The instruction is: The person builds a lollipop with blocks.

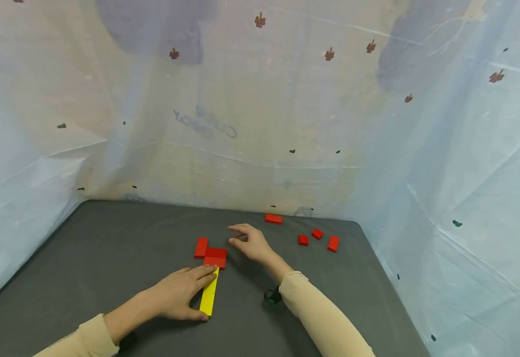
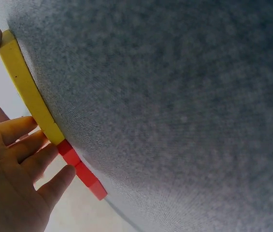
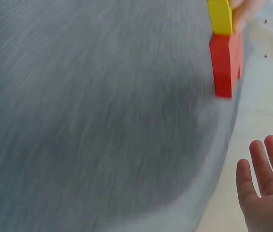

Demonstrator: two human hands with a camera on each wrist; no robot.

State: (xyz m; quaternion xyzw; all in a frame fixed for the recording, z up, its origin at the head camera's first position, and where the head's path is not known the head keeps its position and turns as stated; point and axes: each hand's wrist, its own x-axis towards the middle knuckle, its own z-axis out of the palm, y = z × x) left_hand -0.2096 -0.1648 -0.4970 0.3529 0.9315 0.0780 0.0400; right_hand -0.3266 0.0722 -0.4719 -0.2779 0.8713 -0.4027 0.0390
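Dark table (image 1: pixel 130 238), lower frame | left grip (image 1: pixel 177 296) pinching yellow bar (image 1: pixel 209 295) lengthwise against red blocks (image 1: pixel 215 262), lower centre | right grip (image 1: pixel 252 243) spread, empty | likely aligning; next probably wants gentle release

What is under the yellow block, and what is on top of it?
The yellow block appears to lie on the grey table; the surface directly beneath is covered and cannot be seen. Fingers of the left hand lie over its far end.
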